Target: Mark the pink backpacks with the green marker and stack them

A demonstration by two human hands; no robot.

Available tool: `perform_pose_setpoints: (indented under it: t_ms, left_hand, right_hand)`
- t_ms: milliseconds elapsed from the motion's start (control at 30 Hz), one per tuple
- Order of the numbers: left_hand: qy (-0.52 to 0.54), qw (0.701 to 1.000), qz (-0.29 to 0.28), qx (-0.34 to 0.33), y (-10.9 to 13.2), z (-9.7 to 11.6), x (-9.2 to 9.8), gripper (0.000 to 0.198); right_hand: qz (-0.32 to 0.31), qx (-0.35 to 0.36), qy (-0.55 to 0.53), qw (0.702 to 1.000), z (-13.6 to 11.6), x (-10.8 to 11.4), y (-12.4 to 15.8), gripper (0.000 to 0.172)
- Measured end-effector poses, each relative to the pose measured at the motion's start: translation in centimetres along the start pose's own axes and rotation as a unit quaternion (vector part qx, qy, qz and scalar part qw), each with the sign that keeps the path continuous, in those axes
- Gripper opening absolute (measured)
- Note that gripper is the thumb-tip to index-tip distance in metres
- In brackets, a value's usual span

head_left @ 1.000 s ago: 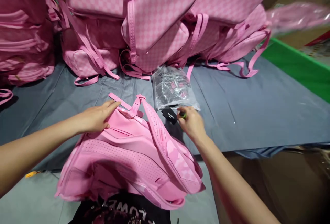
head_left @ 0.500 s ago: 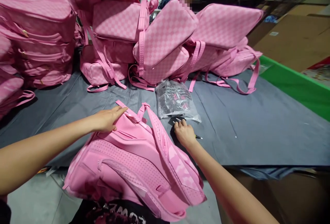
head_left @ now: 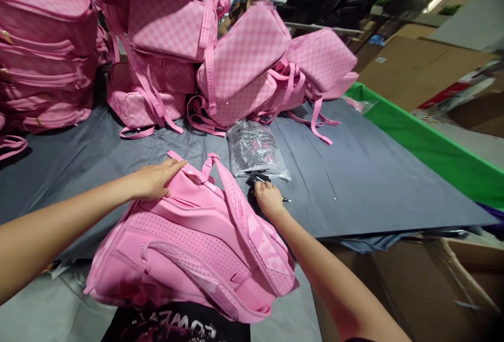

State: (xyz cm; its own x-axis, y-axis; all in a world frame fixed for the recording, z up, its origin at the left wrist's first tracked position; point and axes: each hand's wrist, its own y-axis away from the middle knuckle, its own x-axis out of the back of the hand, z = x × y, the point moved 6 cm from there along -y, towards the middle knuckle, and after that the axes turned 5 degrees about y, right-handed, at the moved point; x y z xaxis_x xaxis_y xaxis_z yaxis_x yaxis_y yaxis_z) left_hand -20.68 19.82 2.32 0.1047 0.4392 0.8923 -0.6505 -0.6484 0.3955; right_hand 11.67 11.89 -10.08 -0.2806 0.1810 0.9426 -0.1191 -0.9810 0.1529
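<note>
- Far left: a stack of pink backpacks [head_left: 49,55], cut off by the picture's left and top edges; its full count cannot be established.
- Left hand [head_left: 155,180]: one, palm down, fingers extended and not closed around anything, resting on the top end of the pink backpack. Thumb partly visible.
- Pink backpack [head_left: 189,237]: one, lying across the near edge of the grey table [head_left: 354,174], strap side toward the camera. Two padded shoulder straps are noted; the underside is hidden.
- Below it: one black garment [head_left: 177,326], its pale lettering partly covered and cut off.
- Behind, centre: a row of checkered backpacks [head_left: 244,58], at least three large panels counted; overlap prevents a full tally. One person [head_left: 238,8] is mostly concealed behind them.
- Clear plastic bag [head_left: 255,145]: one, flat on the table; contents dark and pink, not identifiable.
- Black tags [head_left: 260,178]: at the bag's near edge, partly under the fingers; number not determinable.
- Right hand [head_left: 270,200]: one, fingers curled around a slim pen-like tool [head_left: 286,200], of which only one end shows; fingertips obscured against the tags.
- Far right: one green panel [head_left: 425,142] along the table's side; below, one cardboard box [head_left: 464,273], cut off and dim.
</note>
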Motion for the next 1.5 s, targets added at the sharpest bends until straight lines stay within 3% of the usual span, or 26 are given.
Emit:
perform_pose_setpoints:
  t_ms: [233, 400, 500, 567, 667, 700, 767, 900, 967, 1067, 1167, 1233, 1400, 1500]
  left_hand:
    - [-0.006, 1.0, -0.007, 0.008, -0.2, 0.1, -0.2, 0.095]
    - [-0.003, 1.0, -0.011, 0.017, 0.0, 0.2, 0.0, 0.095]
    - [0.001, 1.0, -0.009, 0.017, 0.2, 0.6, 0.3, 0.096]
    - [0.005, 1.0, -0.013, 0.022, 0.3, 0.8, 0.4, 0.097]
    - [0.022, 1.0, -0.007, 0.02, 0.5, 1.1, 0.7, 0.096]
    - [0.03, 0.999, -0.002, 0.019, 0.6, 1.1, 0.8, 0.095]
    - [0.053, 0.998, 0.015, 0.019, 1.1, 1.0, 0.8, 0.095]
    - [0.165, 0.977, 0.133, -0.005, 3.9, 0.2, 0.1, 0.076]
    - [0.222, 0.954, 0.198, -0.018, 6.1, -0.3, -1.0, 0.065]
    - [0.257, 0.943, 0.211, 0.002, 8.4, -1.0, -3.7, 0.078]
    - [0.253, 0.942, 0.217, 0.03, 8.9, -1.3, -5.5, 0.095]
    - [0.25, 0.939, 0.235, 0.033, 8.6, -1.5, -5.9, 0.097]
    - [0.253, 0.933, 0.254, 0.011, 8.1, -1.7, -5.9, 0.096]
    - [0.256, 0.929, 0.267, -0.007, 8.5, -1.9, -6.1, 0.092]
  right_hand:
    - [0.027, -0.045, -0.102, 0.993, 1.4, 1.2, 0.5, 0.018]
    - [0.126, -0.129, -0.214, 0.96, 3.9, 5.6, 2.1, 0.03]
    - [0.146, -0.13, -0.298, 0.934, 3.0, 8.7, 2.9, 0.041]
    - [0.145, -0.085, -0.414, 0.895, 1.0, 10.8, 3.4, 0.043]
    - [0.133, -0.008, -0.6, 0.788, -2.8, 13.9, 4.0, 0.04]
    - [0.131, 0.014, -0.626, 0.768, -4.0, 14.8, 4.2, 0.036]
    - [0.136, 0.059, -0.609, 0.779, -6.5, 16.5, 4.5, 0.027]
    - [0.122, 0.169, -0.467, 0.859, -10.8, 18.4, 5.0, 0.016]
    - [0.08, 0.208, -0.373, 0.9, -12.6, 18.5, 5.0, 0.017]
    - [-0.002, 0.251, -0.245, 0.937, -15.1, 18.4, 4.9, 0.025]
    - [-0.04, 0.28, -0.139, 0.949, -17.0, 18.3, 4.7, 0.023]
    - [-0.034, 0.294, -0.097, 0.95, -17.9, 18.3, 4.6, 0.023]
    - [-0.052, 0.319, -0.102, 0.941, -18.3, 18.2, 4.6, 0.019]
    - [-0.026, 0.346, -0.098, 0.933, -18.4, 18.9, 4.9, 0.019]
